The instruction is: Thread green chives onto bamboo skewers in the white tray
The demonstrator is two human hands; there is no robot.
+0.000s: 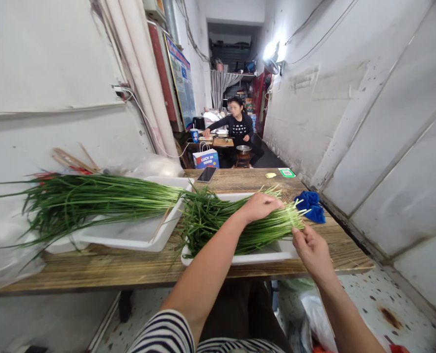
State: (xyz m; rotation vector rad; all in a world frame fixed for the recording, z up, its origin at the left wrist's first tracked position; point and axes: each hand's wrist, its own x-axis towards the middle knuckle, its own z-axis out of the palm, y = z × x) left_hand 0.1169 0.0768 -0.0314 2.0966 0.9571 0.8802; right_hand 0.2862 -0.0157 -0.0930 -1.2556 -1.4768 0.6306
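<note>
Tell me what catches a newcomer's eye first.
Likely the green chives in the right white tray, with the left hand and right hand at their pale ends. Next come the second heap of chives across the left white tray and the bright blue cloth at the wooden table's right edge.

A phone [207, 174] lies flat; well right of it, a green-edged QR card [287, 172]; nearer, a crumpled blue cloth [311, 206].

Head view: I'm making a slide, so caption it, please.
Left hand and right hand at the pale ends of garlic chives over a white tray.
</note>
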